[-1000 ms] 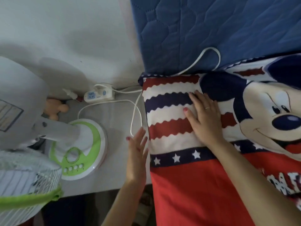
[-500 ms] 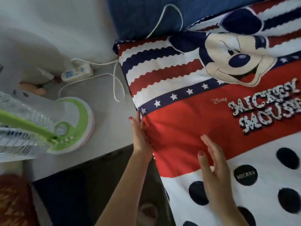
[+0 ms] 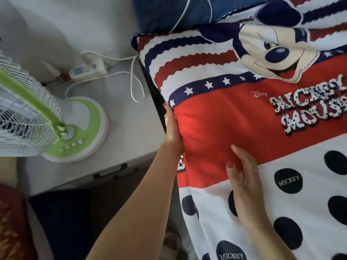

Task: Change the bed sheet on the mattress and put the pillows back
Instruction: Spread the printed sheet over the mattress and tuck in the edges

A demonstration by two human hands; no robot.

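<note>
Nearest the camera, the right hand [image 3: 246, 182] lies flat on top of the Mickey Mouse bed sheet [image 3: 244, 117], where the red band meets the white, dark-dotted part. Its fingers are straight and slightly spread, so its grip is released and it only presses on the cloth. A thin ring shows on one finger.

A little farther on, the left hand [image 3: 171, 128] is set edge-on against the side of the bed, fingers straight and together, pushed in along the sheet's left edge at the red band. Its grip is released too; the palm side is hidden against the fabric, so how far the fingers reach under cannot be told.

The sheet is spread over the mattress, its printed face up, and its left edge hangs over the side of the bed below the left hand. Beyond the hands come a starred navy stripe, wavy red, white and navy stripes, and the cartoon face. At the far end a blue quilted mattress cover [image 3: 161, 14] shows uncovered past the sheet's corner, with a white cord [image 3: 180, 18] looped on it.

Left of the bed stands a white bedside counter [image 3: 124, 128] with a dark drawer handle. On it sit a fan with a green and white base [image 3: 78, 132], its white grille [image 3: 20, 109] tilted toward the camera, and, farther back near the wall, a white power strip [image 3: 87, 69] with its cable trailing toward the bed.
</note>
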